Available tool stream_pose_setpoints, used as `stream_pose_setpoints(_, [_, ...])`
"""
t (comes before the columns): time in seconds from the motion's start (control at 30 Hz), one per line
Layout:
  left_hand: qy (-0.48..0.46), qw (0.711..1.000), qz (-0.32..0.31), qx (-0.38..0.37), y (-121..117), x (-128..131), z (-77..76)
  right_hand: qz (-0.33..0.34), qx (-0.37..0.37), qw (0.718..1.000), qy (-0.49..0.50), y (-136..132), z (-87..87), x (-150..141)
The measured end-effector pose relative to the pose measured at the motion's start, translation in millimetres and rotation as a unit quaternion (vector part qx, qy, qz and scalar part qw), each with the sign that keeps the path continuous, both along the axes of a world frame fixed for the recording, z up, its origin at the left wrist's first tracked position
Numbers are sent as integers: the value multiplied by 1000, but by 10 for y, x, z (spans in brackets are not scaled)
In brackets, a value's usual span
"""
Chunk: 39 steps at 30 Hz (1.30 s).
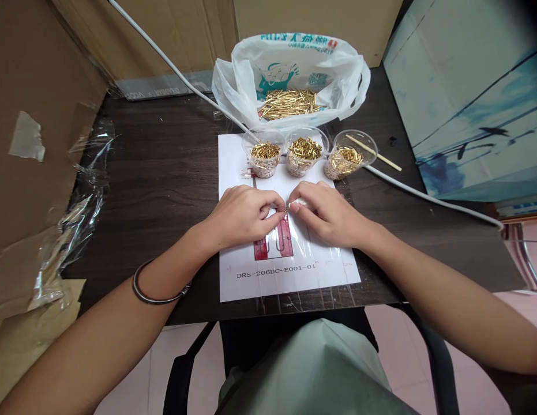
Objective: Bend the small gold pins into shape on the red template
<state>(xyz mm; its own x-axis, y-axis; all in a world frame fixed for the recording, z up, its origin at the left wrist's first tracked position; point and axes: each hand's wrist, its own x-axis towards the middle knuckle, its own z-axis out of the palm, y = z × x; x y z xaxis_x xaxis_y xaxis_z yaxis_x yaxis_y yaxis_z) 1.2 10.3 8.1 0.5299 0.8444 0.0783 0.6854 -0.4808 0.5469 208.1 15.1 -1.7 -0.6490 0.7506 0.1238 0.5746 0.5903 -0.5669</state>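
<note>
Both hands meet over a printed sheet (233, 276) taped to the dark desk. My left hand (248, 214) pinches thumb and forefinger together, with a tiny brass-coloured pin (286, 214) at the fingertips, mostly hidden. Close beside it, my right hand (331, 216) is closed too, and a small white piece (299, 202), perhaps tissue, shows between its thumb and forefinger. Just beyond the hands stand three clear plastic cups: the left cup (265, 167), the middle cup (299, 164) and the right, tilted cup (335, 168), all holding small brass pieces.
Behind the cups, a white plastic bag (237, 95) holds many longer brass pins (289, 105). A thin wooden stick (389, 162) rests by the right cup. A white cable (441, 203) crosses the desk. Cardboard (38, 150) borders the left, and a painted panel (476, 109) the right.
</note>
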Motion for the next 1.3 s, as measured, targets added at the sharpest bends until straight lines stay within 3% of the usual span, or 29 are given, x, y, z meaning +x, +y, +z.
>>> stream_pose_setpoints(1.3, [-49, 998, 4, -44, 22, -34, 38, 19, 6, 1000, 6, -2, -5, -6])
